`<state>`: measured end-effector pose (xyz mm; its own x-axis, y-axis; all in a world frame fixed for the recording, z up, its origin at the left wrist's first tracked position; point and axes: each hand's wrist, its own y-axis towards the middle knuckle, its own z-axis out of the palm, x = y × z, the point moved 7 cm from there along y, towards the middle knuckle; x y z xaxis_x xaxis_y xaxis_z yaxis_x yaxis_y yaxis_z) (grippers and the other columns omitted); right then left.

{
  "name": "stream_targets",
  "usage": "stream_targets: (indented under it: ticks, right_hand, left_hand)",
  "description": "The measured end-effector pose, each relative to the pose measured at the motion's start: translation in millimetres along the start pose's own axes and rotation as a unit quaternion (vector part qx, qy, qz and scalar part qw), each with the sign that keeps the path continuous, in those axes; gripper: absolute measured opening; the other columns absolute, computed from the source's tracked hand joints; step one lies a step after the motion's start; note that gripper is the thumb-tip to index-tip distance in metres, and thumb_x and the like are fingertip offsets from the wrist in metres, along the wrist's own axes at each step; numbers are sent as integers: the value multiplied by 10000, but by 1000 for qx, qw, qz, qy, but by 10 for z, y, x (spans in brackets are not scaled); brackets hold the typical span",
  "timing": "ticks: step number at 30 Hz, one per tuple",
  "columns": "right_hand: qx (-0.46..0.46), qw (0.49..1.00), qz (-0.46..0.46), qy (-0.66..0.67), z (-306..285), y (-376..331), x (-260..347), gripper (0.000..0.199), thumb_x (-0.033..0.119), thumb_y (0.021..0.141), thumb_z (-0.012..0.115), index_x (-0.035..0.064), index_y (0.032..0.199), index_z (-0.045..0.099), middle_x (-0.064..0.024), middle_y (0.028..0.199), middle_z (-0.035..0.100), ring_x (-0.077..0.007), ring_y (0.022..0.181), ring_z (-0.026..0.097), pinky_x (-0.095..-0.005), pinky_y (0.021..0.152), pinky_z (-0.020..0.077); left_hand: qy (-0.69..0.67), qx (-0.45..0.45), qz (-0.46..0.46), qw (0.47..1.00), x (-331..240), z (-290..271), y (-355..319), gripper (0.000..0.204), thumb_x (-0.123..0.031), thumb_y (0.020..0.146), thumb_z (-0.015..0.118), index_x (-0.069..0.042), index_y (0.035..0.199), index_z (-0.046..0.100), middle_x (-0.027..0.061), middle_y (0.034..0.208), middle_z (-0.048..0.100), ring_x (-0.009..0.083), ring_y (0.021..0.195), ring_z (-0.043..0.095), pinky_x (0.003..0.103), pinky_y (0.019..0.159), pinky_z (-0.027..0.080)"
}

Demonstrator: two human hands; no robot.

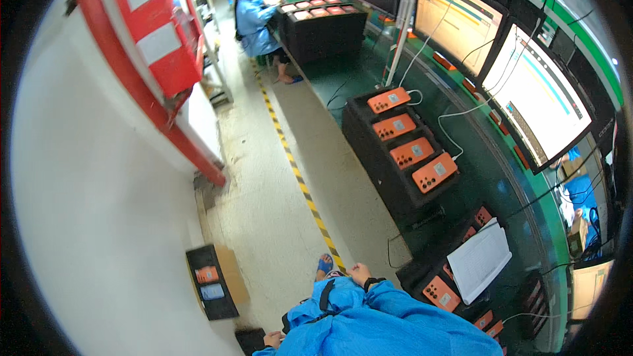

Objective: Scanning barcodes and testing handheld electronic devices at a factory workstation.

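My right hand point(359, 273) is in front of my waist, near the bench side, its fingers curled in and nothing visible in them. Low in the picture my left hand point(273, 339) shows only in part beside my blue smock. Right by it is a black object point(250, 341), cut by the lower edge; whether I hold it or it lies behind the hand I cannot tell. To my right a black foam tray point(414, 275) holds orange phones point(440, 293), with a stack of white papers point(479, 262) lying over part of it.
Farther along the green bench point(330, 82), a black foam block point(369, 151) holds several orange phones, some with white cables. Monitors point(537, 95) stand behind. An open carton point(231, 280) sits by the white wall. Yellow-black tape point(290, 158) runs down the aisle; a seated person point(257, 23) works ahead.
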<state>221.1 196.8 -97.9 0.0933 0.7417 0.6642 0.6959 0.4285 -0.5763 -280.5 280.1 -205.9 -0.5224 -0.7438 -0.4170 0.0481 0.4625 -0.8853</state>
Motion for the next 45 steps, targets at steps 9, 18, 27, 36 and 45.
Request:
stream_targets:
  ticks: [9, 18, 27, 36, 45]
  right_hand:
    - [-40, 989, -111, 88, -310, 1317, 1353, 273, 282, 755, 717, 56, 828, 582, -57, 741, 610, -141, 677, 560, -310, 634, 469]
    - [-135, 967, 217, 13, -682, 1338, -179, 356, 313, 724, 723, 22, 913, 645, -133, 841, 669, -210, 713, 642, -320, 620, 510]
    - [-186, 935, 125, 273, -991, 1289, 1575, 294, 278, 851, 602, 33, 1014, 610, -137, 854, 661, -207, 799, 640, -319, 685, 496]
    - [-42, 987, -71, 139, -2140, 1244, 4284, 331, 313, 905, 562, 53, 1110, 560, -96, 900, 630, -202, 839, 614, -320, 730, 481]
    - [-199, 958, -145, 147, -3056, 1288, 4164, 337, 327, 914, 550, 53, 1110, 555, -102, 921, 634, -205, 865, 621, -331, 774, 476]
  left_hand:
    - [14, 80, 106, 991, -3575, 854, 474, 244, -69, 812, 571, -47, 1054, 585, 101, 838, 644, 186, 645, 618, 312, 513, 506]
    - [224, 205, 271, 913, -5899, 2466, 1436, 217, -77, 800, 609, -26, 1010, 628, 126, 860, 678, 158, 623, 633, 273, 522, 494]
    - [165, 339, 479, 793, -8507, 4165, 88, 155, -81, 812, 587, -15, 949, 618, 68, 803, 663, 129, 730, 622, 253, 644, 487]
    - [243, 287, 740, 558, -9208, 5537, -1615, 262, -103, 691, 673, -86, 945, 611, 74, 887, 618, 275, 855, 550, 384, 748, 426]
    - [366, 257, 687, 572, -8925, 6169, -1744, 476, -141, 702, 682, -86, 1138, 500, 128, 1030, 619, 352, 947, 547, 454, 792, 407]
